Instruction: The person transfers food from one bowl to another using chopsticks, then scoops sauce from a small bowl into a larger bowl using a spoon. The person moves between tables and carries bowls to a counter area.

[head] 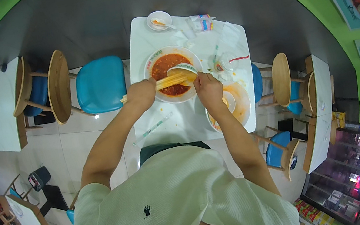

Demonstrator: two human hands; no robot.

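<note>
A bundle of several light wooden chopsticks is gripped in my left hand; the stained ends reach into a small bowl. My right hand grasps the rim of that bowl, which is tilted over a large white bowl. Red broth with floating bits fills much of the large bowl. Below my right forearm sits another large bowl, smeared with orange residue, with a small white bowl inside it. My forearm hides part of both.
On the white table lie a paper chopstick sleeve, a clear cup with a red straw, and a tissue packet. A small dish with a spoon stands at the far edge. A blue-seated chair is at left.
</note>
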